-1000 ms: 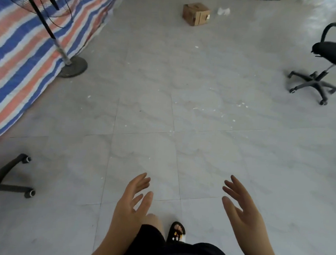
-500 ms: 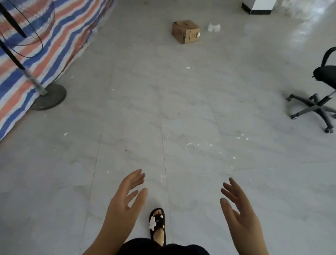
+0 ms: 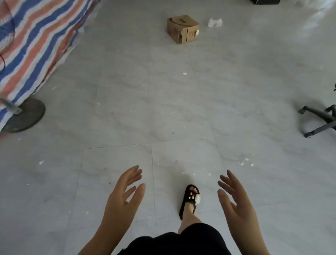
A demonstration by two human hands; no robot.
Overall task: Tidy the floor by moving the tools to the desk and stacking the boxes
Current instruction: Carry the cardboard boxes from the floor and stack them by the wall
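now the box point(image 3: 182, 29) sits larger and lower in view than a second ago, so the person has walked closer to it; the fan base point(image 3: 23, 115) has slid back toward the left edge of the floor point(image 3: 183, 112), and the chair base point(image 3: 323, 121) has drifted to the right edge. a sandal point(image 3: 189, 200) is planted ahead, between the two hands, which fits a stride in progress. the box is still well apart from the hands, at the far end of the floor, near the top middle, with a crumpled white scrap point(image 3: 215, 22) just beside it on the right. judging from this, the task is at an approach stage: nothing is carried, and the box appears to be the next thing to fetch for stacking. no tools or desk show in view.

the left hand point(image 3: 122, 198) is held out in front at low height, fingers straight and slightly spread, thumb apart, gripping nothing. the right hand point(image 3: 237, 204) mirrors it, palm turned inward, fingers relaxed and fanned, also empty. both palms face each other with a wide gap between them, roughly matching the pose of a second ago. a striped tarp point(image 3: 33, 36) covers the floor's left side.
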